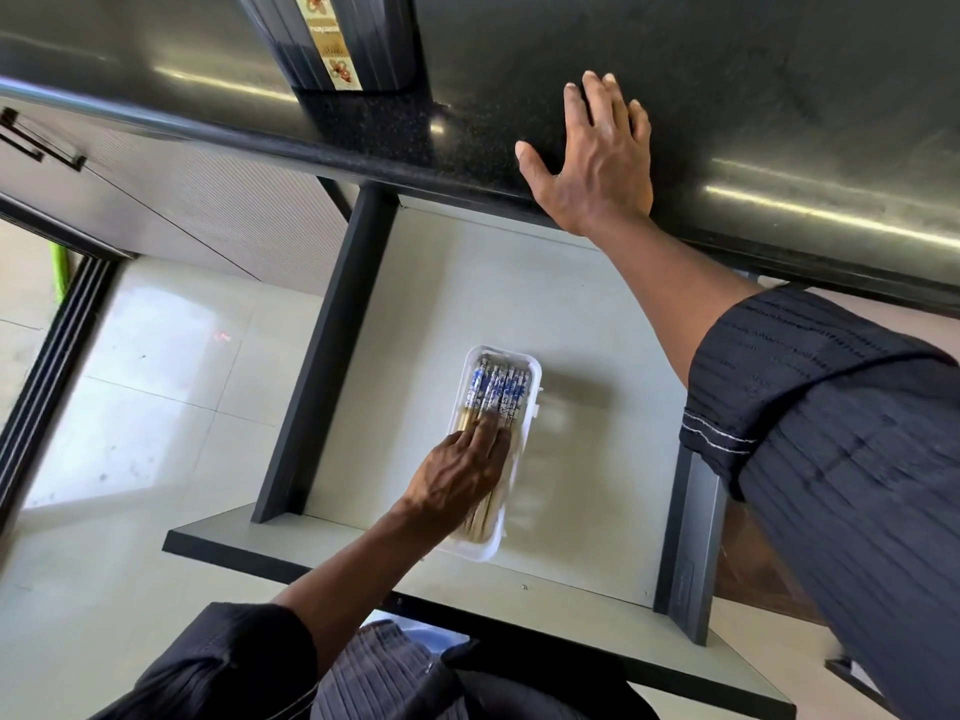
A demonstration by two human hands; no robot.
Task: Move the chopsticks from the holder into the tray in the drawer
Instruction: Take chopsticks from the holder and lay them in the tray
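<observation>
Several wooden chopsticks (pixel 497 389) with blue-and-white patterned tops lie side by side in a white plastic tray (pixel 530 407) on the floor of the open drawer (pixel 587 366). My left hand (pixel 462 472) rests flat on the middle of the chopsticks, fingers spread over them and pressing down rather than gripping. My right hand (pixel 597 155) lies palm down, fingers apart, on the black countertop (pixel 779 111) above the drawer. A dark ribbed holder (pixel 337 39) with a patterned label stands on the counter at the top; its inside is hidden.
The drawer has dark side rails (pixel 324 361) and a pale front panel (pixel 467 600) near me. To the left are a closed cabinet front (pixel 171 200) with a black handle and a light tiled floor (pixel 135 407). My dark sleeves fill the lower and right edges.
</observation>
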